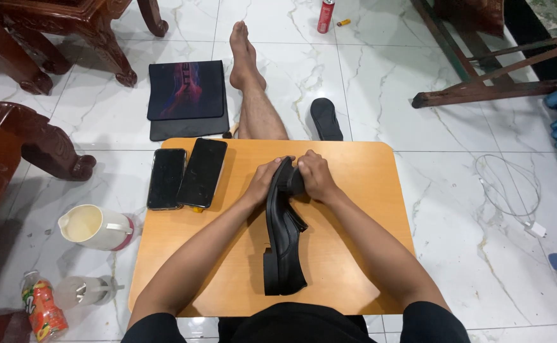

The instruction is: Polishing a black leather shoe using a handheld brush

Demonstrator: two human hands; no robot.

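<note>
Both forearms run forward and converge, left hand (264, 182) and right hand (316, 176) facing each other with fingers curled in a closed grip, one bare leg (253, 95) stretched straight ahead.

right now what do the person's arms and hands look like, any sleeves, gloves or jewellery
Both arms are bare from the short black sleeves near the shoulders down to the fingers. The left hand and right hand wear no gloves. No watch, bracelet or ring shows on either wrist or on the visible fingers, and no markings can be seen.
</note>
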